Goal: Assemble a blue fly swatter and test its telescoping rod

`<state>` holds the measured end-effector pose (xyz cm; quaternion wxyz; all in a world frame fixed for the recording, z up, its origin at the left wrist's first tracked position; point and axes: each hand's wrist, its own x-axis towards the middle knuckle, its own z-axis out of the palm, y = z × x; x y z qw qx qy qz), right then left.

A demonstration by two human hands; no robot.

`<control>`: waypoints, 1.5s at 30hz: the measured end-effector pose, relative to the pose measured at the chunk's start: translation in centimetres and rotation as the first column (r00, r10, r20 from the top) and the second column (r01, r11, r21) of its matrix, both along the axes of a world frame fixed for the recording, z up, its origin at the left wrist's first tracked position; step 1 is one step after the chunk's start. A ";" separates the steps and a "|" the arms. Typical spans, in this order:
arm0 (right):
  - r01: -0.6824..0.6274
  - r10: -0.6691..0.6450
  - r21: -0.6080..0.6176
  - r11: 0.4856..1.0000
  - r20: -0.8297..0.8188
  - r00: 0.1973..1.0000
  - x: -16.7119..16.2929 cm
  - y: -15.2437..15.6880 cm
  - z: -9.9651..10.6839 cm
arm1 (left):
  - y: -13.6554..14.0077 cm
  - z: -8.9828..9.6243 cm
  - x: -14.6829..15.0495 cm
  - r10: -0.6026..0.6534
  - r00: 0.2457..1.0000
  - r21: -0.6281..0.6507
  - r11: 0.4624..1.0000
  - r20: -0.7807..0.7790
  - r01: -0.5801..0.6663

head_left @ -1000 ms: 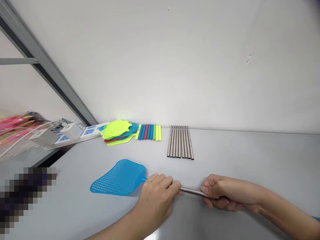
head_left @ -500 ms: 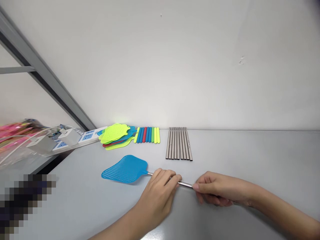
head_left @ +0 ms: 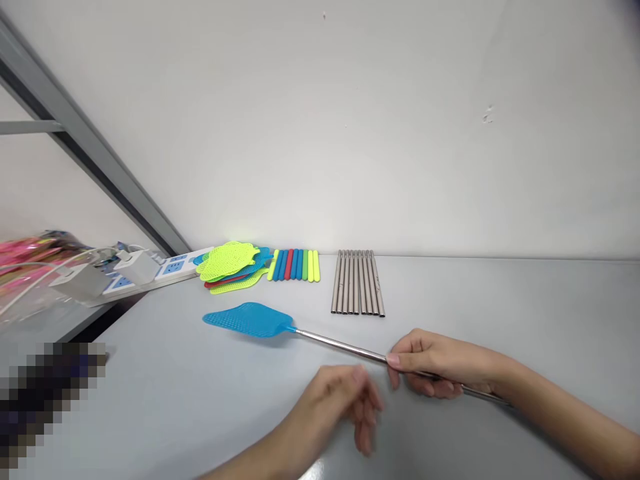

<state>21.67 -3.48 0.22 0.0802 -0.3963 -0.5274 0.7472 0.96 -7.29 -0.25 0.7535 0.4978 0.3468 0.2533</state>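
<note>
A blue fly swatter head (head_left: 253,320) is joined to a long metal rod (head_left: 340,345). My right hand (head_left: 433,365) is wrapped round this rod, and its far end runs out under my right wrist. Just below the rod, apart from it, my left hand (head_left: 345,403) hangs with fingers loosely curled and spread, holding nothing; it is a little blurred. Behind the swatter lie several metal rods (head_left: 356,283) in a row. To their left is a row of coloured handle grips (head_left: 295,265) in yellow, blue, red and green.
A pile of mesh swatter heads (head_left: 230,263), yellow, blue and red, lies by the wall at the back left. A power strip (head_left: 173,267) with white plugged-in chargers (head_left: 137,267) and cables stands further left, near pink bagged items (head_left: 25,260).
My left hand has let go of the rod and moved down, baring its full length up to the blue head. The swatter head has tipped to a flatter angle. My right hand keeps hold.
</note>
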 end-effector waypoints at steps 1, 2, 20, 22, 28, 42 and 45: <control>0.006 -0.006 0.006 1.000 0.004 1.000 0.0 0.0 0.0 | 0.4 0.0 -0.1 0.039 0.997 -0.083 0.996 0.062 -0.034; 0.013 -0.013 0.016 1.000 0.012 1.000 0.0 0.0 0.0 | 0.9 0.0 -0.2 0.062 0.994 -0.160 0.986 0.091 -0.047; -0.143 0.131 0.110 0.983 0.116 0.985 0.5 0.3 1.1 | 2.3 -0.3 -1.1 0.048 0.982 -0.280 0.960 0.182 0.005; -0.155 0.137 0.156 0.975 0.125 0.983 0.5 0.3 1.3 | 2.4 -0.1 -1.2 -0.008 0.986 -0.276 0.960 0.165 0.054; -0.154 0.094 0.338 0.928 0.188 0.978 0.1 -0.5 2.0 | 2.8 0.3 -1.8 -0.232 0.973 -0.242 0.944 0.002 0.226; -0.135 -0.010 0.458 0.879 0.301 0.954 -0.9 -2.5 1.9 | 1.2 1.7 -2.0 -0.288 0.958 -0.076 0.955 -0.014 0.286; -0.143 0.010 0.426 0.894 0.298 0.954 -1.0 -2.7 1.9 | 1.0 1.4 -1.9 -0.300 0.949 -0.006 0.954 -0.094 0.301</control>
